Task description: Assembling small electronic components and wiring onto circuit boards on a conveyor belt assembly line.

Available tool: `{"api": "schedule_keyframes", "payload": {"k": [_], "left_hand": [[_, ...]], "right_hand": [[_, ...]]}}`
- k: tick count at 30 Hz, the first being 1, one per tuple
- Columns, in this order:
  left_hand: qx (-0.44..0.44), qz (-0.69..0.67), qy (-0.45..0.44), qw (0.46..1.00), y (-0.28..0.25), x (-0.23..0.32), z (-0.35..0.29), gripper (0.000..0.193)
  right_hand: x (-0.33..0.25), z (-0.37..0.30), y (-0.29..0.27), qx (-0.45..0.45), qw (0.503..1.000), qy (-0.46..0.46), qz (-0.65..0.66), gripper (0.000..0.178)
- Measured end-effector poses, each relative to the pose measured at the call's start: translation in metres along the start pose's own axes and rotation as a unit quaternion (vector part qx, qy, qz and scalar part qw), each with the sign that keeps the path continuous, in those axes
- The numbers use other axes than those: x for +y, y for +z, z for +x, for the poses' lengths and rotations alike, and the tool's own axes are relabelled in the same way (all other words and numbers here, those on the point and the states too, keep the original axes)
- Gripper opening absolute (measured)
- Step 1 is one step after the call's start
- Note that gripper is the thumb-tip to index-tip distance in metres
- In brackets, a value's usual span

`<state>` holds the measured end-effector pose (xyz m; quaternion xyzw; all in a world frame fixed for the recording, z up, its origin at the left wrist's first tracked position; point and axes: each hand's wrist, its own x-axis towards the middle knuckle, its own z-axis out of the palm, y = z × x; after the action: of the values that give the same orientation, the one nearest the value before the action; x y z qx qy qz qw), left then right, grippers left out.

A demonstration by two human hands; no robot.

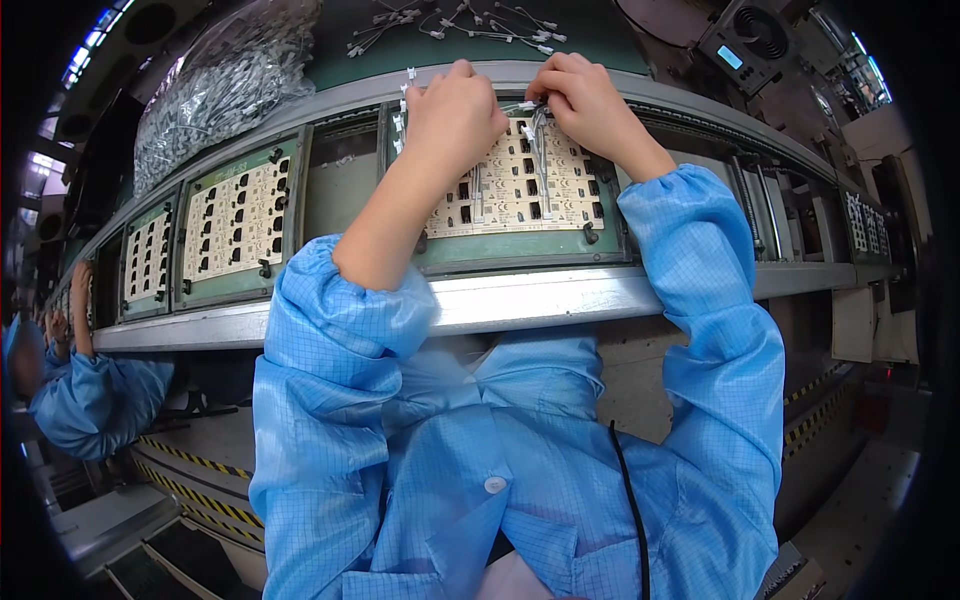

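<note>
My left hand (455,118) is closed over the far left part of a cream circuit board (565,212), its fingertips curled out of sight, so what they hold is hidden. White connectors (402,120) show along that hand's left side. At the board's far edge, my right hand (583,104) pinches a thin white connector cable (528,105). Other white cables (541,165) run down across the board between rows of black components. A green carrier (510,249) with black clips bears the board.
More boards in carriers (236,222) line the conveyor to the left. Behind it lie a clear bag of white cables (225,100) and loose cables (470,22). A metal rail (530,298) runs along the near side. A dark device with a lit display (745,48) stands far right; a co-worker's blue sleeve (95,400) shows left.
</note>
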<state>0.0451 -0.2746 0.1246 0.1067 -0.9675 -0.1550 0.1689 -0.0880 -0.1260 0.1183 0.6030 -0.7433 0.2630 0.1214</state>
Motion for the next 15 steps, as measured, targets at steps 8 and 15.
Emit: {"api": "schedule_keyframes", "payload": {"k": [8, 15], "left_hand": [[0.105, 0.161, -0.175, 0.966, -0.04, -0.06, 0.011, 0.035], [0.066, -0.008, -0.123, 0.99, -0.007, -0.053, 0.008, 0.023]], "right_hand": [[-0.007, 0.011, -0.001, 0.016, 1.0, 0.01, -0.007, 0.021], [-0.014, -0.007, -0.007, -0.004, 0.999, 0.053, 0.002, 0.019]]}}
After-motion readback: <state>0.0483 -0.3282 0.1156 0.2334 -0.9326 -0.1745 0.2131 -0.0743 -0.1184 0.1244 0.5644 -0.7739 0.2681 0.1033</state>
